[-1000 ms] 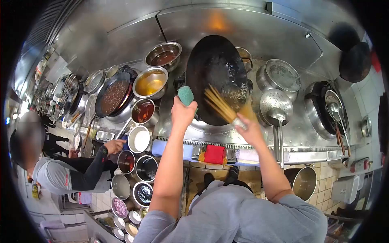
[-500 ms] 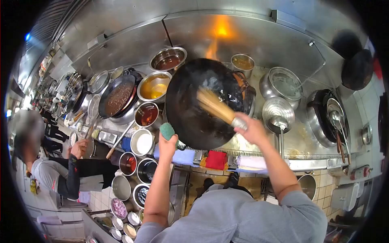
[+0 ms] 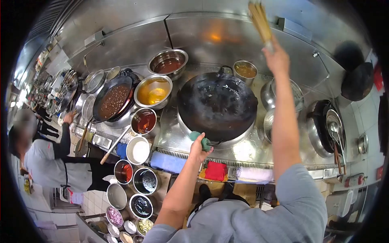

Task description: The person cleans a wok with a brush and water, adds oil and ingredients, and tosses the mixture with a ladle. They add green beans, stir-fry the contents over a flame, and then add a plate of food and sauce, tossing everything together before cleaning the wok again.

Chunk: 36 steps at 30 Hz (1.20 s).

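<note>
A large black wok (image 3: 216,107) sits level on the stove, with wet, faintly steaming patches inside it. My left hand (image 3: 198,150) is closed on a green pad (image 3: 196,136) at the wok's near loop handle (image 3: 214,143); the fingers partly hide how pad and handle meet. High up at the right, in front of the steel back wall, my right hand (image 3: 278,57) grips a bamboo wok brush (image 3: 260,20) by its bound end, bristles pointing up. The brush is well apart from the wok.
Left of the wok stand bowls of yellow liquid (image 3: 154,92) and red sauce (image 3: 144,121). A metal pot of broth (image 3: 245,71) is behind it. A perforated ladle (image 3: 269,124) lies right, partly behind my arm. A co-worker (image 3: 48,162) stands at the left.
The wok has gone from tilted to level on the burner. My right hand has lifted the brush out of it, up and right. The tall flame behind has dropped to a glow.
</note>
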Available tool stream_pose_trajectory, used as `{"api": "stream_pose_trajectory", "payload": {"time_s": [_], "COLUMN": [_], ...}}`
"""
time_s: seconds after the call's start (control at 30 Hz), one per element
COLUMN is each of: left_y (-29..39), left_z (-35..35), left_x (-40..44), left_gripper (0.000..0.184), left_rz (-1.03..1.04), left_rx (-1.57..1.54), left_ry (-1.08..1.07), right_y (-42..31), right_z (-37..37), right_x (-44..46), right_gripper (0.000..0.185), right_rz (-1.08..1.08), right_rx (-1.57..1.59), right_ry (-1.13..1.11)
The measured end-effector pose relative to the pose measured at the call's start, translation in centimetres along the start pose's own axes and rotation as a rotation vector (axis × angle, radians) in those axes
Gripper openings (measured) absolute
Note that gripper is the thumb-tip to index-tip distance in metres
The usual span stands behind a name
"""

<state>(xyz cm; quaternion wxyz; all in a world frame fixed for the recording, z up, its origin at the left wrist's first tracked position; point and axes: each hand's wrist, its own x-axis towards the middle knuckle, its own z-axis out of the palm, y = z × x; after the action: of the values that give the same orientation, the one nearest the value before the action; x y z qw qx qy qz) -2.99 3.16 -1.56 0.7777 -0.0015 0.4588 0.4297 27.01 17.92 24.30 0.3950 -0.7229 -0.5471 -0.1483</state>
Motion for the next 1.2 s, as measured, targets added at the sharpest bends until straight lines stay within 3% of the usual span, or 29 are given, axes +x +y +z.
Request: {"api": "stream_pose_trajectory", "payload": {"time_s": [0.07, 0.1, 0.13, 0.17, 0.27, 0.33, 0.37, 0.43, 0.47, 0.5, 0.57, 0.67, 0.73, 0.8, 0.87, 0.9, 0.93, 0.97, 1.03, 1.07, 1.1, 1.2], "left_y": [0.2, 0.1, -0.2, -0.4, 0.2, -0.4, -0.3, -0.8, -0.8, -0.6, -1.1, -1.4, -1.4, -1.2, -1.6, -1.4, -1.4, -1.6, -2.2, -2.3, -2.4, -1.9], "left_z": [-0.2, -0.1, 0.0, 0.0, 0.3, -0.3, -0.4, -0.7, -0.5, -0.2, 0.5, 0.5, 0.5, 0.4, 0.1, 0.0, -0.1, -0.2, -0.1, -0.2, 0.1, 0.5], "left_x": [0.6, 0.9, 1.1, 1.2, 1.8, 1.5, 2.1, 2.2, 2.0, 1.9, 1.5, 2.2, 1.8, 2.1, 2.1, 2.3, 2.5, 2.8, 2.9, 3.2, 2.9, 2.4], "left_gripper": [0.022, 0.021, 0.021, 0.020, 0.018, 0.016, 0.019, 0.021, 0.019, 0.018, 0.019, 0.020, 0.022, 0.022, 0.022, 0.022, 0.024, 0.025, 0.025, 0.025, 0.025, 0.019], "left_rz": [0.020, 0.035, 0.033, 0.054, 0.079, 0.069, 0.054, 0.034, 0.017, 0.006, 0.025, 0.027, 0.071, 0.064, 0.051, 0.045, 0.034, 0.036, 0.056, 0.068, 0.053, 0.082], "left_rx": [0.038, 0.084, 0.076, 0.103, 0.106, 0.117, 0.121, 0.111, 0.125, 0.137, 0.125, 0.144, 0.139, 0.137, 0.139, 0.129, 0.116, 0.110, 0.101, 0.100, 0.109, 0.093], "left_ry": [0.019, 0.032, 0.035, 0.071, 0.063, 0.061, 0.029, 0.003, 0.008, 0.011, 0.059, 0.051, 0.037, 0.032, 0.024, 0.023, 0.021, -0.007, -0.005, -0.007, -0.012, 0.054], "right_y": [-0.7, 2.5, 1.8, -0.6, -4.8, 1.0, 5.2, 9.6, 8.9, 7.9, 5.1, -2.0, -4.2, -0.6, 6.9, 9.0, 11.4, 8.1, 5.7, 5.0, 2.5, -2.8], "right_z": [6.8, 15.6, 18.4, 18.8, 12.5, 9.2, 10.7, 9.5, 8.9, 9.3, 10.7, 12.8, 11.6, 9.5, 11.1, 10.9, 11.9, 9.9, 11.4, 13.3, 13.0, 6.9], "right_x": [-4.4, -7.8, -13.1, -18.9, -27.3, -24.3, -20.8, -12.3, -9.7, -9.3, -10.3, -20.3, -25.2, -23.4, -16.8, -12.5, -9.7, -9.5, -10.9, -14.0, -17.2, -23.5], "right_gripper": [0.047, 0.041, 0.041, 0.043, 0.049, 0.054, 0.053, 0.038, 0.029, 0.029, 0.030, 0.026, 0.044, 0.050, 0.054, 0.051, 0.038, 0.031, 0.029, 0.031, 0.031, 0.055], "right_rz": [0.073, 0.060, 0.049, 0.052, -0.150, -0.377, -0.549, -0.163, 0.016, 0.004, 0.299, -0.133, -0.181, -0.336, -0.494, -0.411, -0.033, 0.164, 0.305, 0.204, -0.041, -0.259], "right_rx": [0.107, 0.053, -0.153, -0.141, 0.198, 0.355, 0.115, -0.408, -0.380, -0.375, -0.117, -0.326, 0.063, 0.281, 0.067, -0.187, -0.410, -0.133, -0.207, -0.207, -0.379, -0.034], "right_ry": [-0.194, -0.240, -0.611, -0.796, -0.976, -1.106, -1.094, -0.953, -0.643, -0.640, -0.339, -0.939, -1.073, -1.161, -1.206, -1.075, -0.863, -0.467, -0.416, -0.562, -0.882, -1.234]}}
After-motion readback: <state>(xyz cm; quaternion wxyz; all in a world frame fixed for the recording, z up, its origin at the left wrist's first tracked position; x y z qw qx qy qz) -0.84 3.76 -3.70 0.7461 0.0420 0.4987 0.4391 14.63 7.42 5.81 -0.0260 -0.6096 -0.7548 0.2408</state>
